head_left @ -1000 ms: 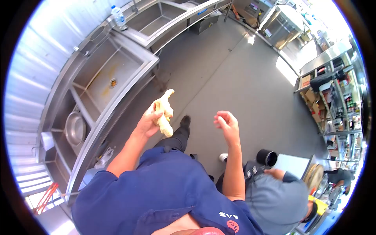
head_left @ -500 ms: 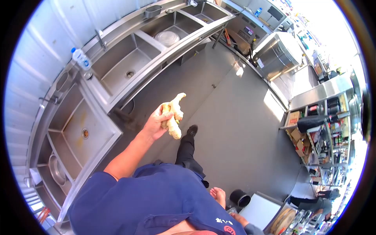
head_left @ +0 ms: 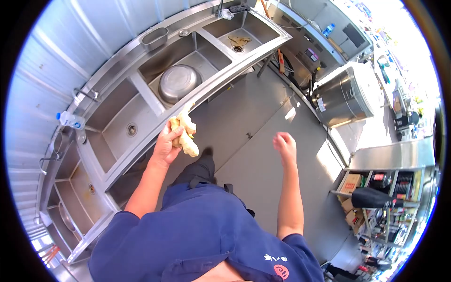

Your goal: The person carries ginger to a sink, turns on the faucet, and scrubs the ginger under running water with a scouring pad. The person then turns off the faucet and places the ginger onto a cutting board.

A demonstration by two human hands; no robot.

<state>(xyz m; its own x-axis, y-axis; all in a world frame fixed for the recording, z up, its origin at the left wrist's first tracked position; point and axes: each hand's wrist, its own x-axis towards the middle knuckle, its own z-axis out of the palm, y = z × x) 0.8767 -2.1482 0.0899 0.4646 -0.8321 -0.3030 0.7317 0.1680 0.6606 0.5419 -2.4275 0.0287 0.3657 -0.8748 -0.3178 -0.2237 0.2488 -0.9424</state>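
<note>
My left hand (head_left: 165, 144) is closed around a knobbly piece of ginger root (head_left: 187, 136), pale yellow with branching lobes. From this view the ginger overlaps the front edge of the steel sink counter (head_left: 157, 109). My right hand (head_left: 285, 143) is held out over the grey floor on the right, its fingers curled in and slightly blurred. Nothing shows in it. In the sink compartment beyond the ginger lies a round metal basin (head_left: 179, 83), bottom up.
A row of steel sinks (head_left: 123, 123) runs along the left wall, with a bottle (head_left: 71, 120) on its ledge. A brown cloth-like piece (head_left: 239, 40) lies in the far sink. On the right stand a large steel drum (head_left: 345, 96) and shelves with boxes (head_left: 351, 182).
I have moved forward along the sinks, and the basin and drum appear nearer. My right hand has swung up and forward from beside my body. My left hand still grips the ginger.
</note>
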